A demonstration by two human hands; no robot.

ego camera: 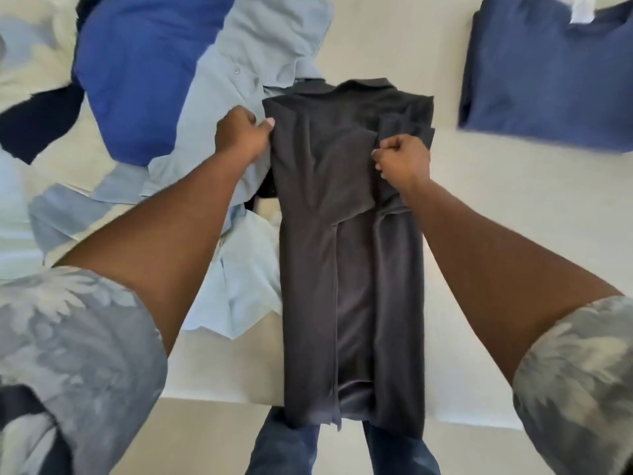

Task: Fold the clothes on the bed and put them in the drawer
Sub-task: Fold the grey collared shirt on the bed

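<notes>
Bed [479,207]: cream cover. Dark grey polo shirt [342,269] lies lengthwise mid-bed, sides folded inward, collar at far end, hem hanging over near edge. Light blue shirt [239,63] and bright blue garment [137,73] heaped left (unfolded). Folded navy garment [541,70] far right. Left hand [239,133] pinches polo's left shoulder edge; right hand [402,159], fingers curled, pinches folded-in right side.

Cream bed [513,200] (sheet smooth), pale beige floor [205,440] below near edge.

cam: head-worn | faces fwd+down | close above bed [496,207]
</notes>
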